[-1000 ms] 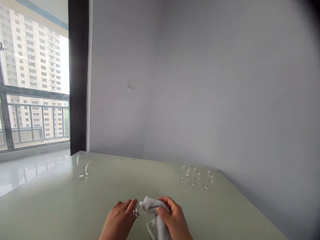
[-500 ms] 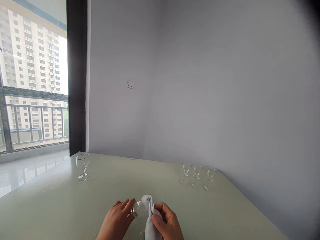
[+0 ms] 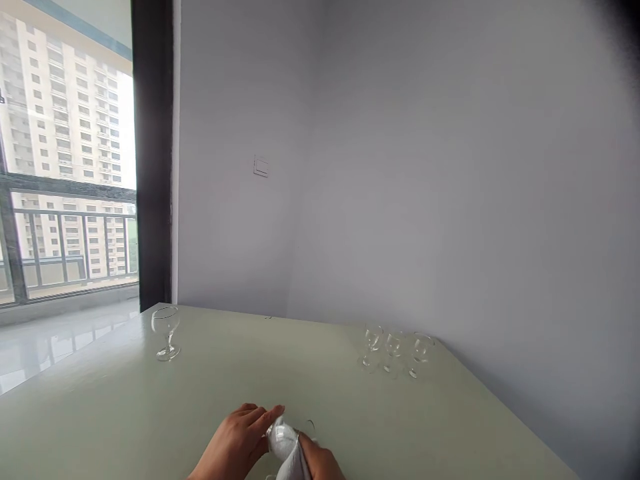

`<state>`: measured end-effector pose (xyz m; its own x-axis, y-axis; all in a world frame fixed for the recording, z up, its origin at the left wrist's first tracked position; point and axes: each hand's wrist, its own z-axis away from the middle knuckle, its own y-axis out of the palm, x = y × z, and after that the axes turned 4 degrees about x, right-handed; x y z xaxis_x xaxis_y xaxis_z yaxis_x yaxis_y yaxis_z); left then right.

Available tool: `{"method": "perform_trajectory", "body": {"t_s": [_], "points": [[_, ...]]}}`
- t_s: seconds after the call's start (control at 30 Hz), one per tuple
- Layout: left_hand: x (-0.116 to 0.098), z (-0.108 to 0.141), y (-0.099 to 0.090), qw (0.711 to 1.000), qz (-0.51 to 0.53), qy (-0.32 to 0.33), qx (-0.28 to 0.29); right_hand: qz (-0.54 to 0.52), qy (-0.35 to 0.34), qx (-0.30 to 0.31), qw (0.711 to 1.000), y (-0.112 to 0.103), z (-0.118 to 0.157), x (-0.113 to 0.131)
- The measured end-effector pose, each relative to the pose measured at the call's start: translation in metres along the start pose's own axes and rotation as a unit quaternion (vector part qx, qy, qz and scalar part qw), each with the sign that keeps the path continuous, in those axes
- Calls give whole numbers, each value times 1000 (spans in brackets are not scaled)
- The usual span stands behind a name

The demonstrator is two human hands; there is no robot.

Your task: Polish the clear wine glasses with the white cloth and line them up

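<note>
Left hand (image 3: 240, 437): fingers closed on held glass (image 3: 281, 436) | Right hand (image 3: 320, 460): gripping white cloth (image 3: 293, 465), partly inserted in bowl | Held glass position: between both hands, near side of table (image 3: 210, 380) | Standing upright: single goblet (image 3: 167, 331), far left; three stemmed glasses (image 3: 393, 345), far right

Straight ahead of the left hand (image 3: 237, 437), a wide lane is offered by the bench (image 3: 270, 363); it is flanked by one goblet (image 3: 167, 328) ahead-left and three stemmed glasses (image 3: 393, 347) ahead-right.
</note>
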<state>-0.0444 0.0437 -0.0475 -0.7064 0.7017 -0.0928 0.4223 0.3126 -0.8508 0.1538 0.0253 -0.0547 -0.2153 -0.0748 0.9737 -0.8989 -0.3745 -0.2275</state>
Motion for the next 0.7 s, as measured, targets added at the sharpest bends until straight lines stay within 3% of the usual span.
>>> {"method": "perform_trajectory", "body": {"t_s": [0.1, 0.17, 0.27, 0.33, 0.43, 0.57, 0.63, 0.7], "points": [[-4, -1, -2, 999, -32, 6, -10, -10, 25, -36, 999, 3, -2, -2], [-8, -2, -8, 995, -88, 3, -54, -104, 32, -35, 993, 2, -1, 5], [-12, -4, -20, 984, -140, 1, -108, -292, 42, 21, 955, -4, 3, 21], [-13, -5, -26, 989, -118, 18, -88, -308, 48, 37, 949, -10, 8, 31], [-12, -6, -27, 999, -41, 29, 5, -189, 76, 4, 979, -19, 19, 39], [-11, -7, -22, 986, 82, -71, 126, -87, 69, 3, 994, -23, 27, 38], [-13, -9, -23, 984, 88, -96, 122, -113, 82, -3, 990, -21, 24, 36], [-17, -11, -28, 995, 26, -69, 64, -196, 94, -9, 976, -16, 17, 34]]}}
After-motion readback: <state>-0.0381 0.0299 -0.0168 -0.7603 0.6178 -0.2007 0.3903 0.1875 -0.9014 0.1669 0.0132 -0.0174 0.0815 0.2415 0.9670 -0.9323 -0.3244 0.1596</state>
